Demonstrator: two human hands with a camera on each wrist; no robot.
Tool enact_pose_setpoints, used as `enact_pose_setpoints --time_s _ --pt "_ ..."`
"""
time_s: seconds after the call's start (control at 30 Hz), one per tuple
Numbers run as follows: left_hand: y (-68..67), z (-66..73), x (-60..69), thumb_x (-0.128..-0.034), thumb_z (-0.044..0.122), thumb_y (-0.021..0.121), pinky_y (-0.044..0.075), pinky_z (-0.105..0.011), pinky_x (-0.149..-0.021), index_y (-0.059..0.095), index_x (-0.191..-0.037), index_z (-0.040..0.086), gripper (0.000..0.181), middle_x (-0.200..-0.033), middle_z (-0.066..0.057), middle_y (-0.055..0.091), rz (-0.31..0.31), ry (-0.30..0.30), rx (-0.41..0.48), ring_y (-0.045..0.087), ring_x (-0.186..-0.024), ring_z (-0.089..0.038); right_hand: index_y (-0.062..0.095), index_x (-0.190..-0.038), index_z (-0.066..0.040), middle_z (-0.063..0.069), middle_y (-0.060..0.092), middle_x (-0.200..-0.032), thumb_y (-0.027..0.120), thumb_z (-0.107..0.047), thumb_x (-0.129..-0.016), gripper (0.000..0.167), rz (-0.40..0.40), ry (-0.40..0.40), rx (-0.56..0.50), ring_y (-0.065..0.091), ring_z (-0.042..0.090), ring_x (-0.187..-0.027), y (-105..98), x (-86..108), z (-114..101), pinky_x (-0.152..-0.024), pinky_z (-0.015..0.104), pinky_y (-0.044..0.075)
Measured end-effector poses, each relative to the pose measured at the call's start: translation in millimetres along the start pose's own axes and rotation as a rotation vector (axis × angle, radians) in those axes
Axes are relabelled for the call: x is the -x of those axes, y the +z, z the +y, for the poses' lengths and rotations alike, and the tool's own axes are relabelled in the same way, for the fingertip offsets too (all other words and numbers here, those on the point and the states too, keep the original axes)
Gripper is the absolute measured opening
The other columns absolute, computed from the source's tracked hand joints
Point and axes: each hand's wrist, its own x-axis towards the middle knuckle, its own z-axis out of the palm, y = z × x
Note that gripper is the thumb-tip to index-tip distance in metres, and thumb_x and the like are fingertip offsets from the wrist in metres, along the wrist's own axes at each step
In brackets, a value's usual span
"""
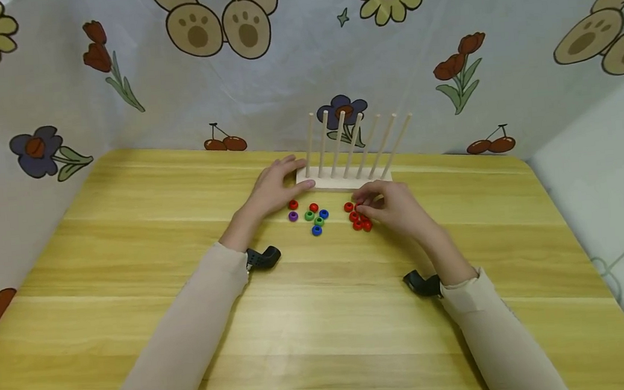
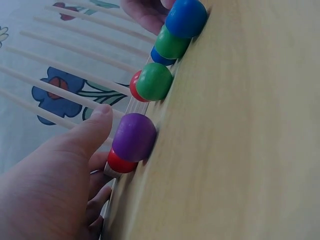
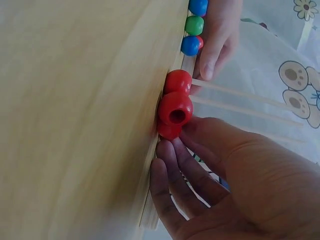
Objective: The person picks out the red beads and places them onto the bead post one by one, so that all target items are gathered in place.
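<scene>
Seven bare dowels [image 1: 339,135] on the peg rack [image 1: 344,183], which sits near the far edge of the table [image 1: 299,317]. My read: step in hand is picking up one red bead [image 3: 170,131], probably bound for a dowel. Right hand [image 1: 396,204] pinches it with thumb and forefinger at the red cluster [image 1: 357,225], in front of the rack's right half; can't tell if it's off the wood. Left hand [image 1: 273,185] grips the rack's left end, thumb in front, fingers behind, presumably as a brace.

Next move likely calls for: lift without dragging neighbours, turn the hole vertical, clear a dowel tip, lower. Round beads, may roll if nudged.

Edges/room: table runs out just behind the rack, cloth backdrop [image 1: 283,94] close beyond, so little slack for pushing the rack back. Left of the red cluster: green beads [image 2: 154,82], blue beads [image 2: 186,19], two more reds [image 2: 121,161], purple bead [image 2: 134,137]. Strip of bare wood splits the two groups. Broad wood toward the person and off right, so room to back out. Dowels stand close together; better to approach from above than sideways.
</scene>
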Motion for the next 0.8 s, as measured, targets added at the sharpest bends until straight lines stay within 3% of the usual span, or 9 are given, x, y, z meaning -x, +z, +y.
enact_pose_setpoints --time_s 0.17,0.53,0.8 --pt "2.6 -2.7 0.7 -0.0987 0.054 0.069 0.012 -0.061 -0.132 0.052 -0.157 0.023 0.068 -0.173 -0.007 0.031 -0.009 -0.021 -0.009 0.019 -0.161 -0.043 0.077 -0.114 -0.006 0.006 0.076 -0.104 0.077 -0.009 -0.097 0.017 0.017 -0.004 -0.011 0.071 0.019 -0.093 2 2.8 3 -0.084 0.038 0.065" --pt "1.3 -5.1 -1.5 -0.0950 0.053 0.075 0.012 -0.062 -0.131 0.052 -0.157 0.023 0.072 -0.173 -0.008 0.032 -0.011 0.004 -0.021 0.019 -0.161 -0.044 0.077 -0.110 -0.003 0.009 0.077 -0.101 0.079 -0.007 -0.093 0.017 0.067 0.010 0.001 0.072 0.022 -0.091 1 2.7 -4 -0.081 0.038 0.066" --pt "-0.5 -2.3 -0.1 -0.0942 0.052 0.077 0.012 -0.062 -0.131 0.052 -0.157 0.023 0.074 -0.173 -0.007 0.031 -0.022 -0.004 -0.026 0.018 -0.161 -0.044 0.076 -0.108 0.000 0.013 0.077 -0.100 0.077 -0.003 -0.093 0.015 0.168 -0.047 -0.029 0.075 0.026 -0.088 -4 -0.8 -11 -0.082 0.044 0.066"
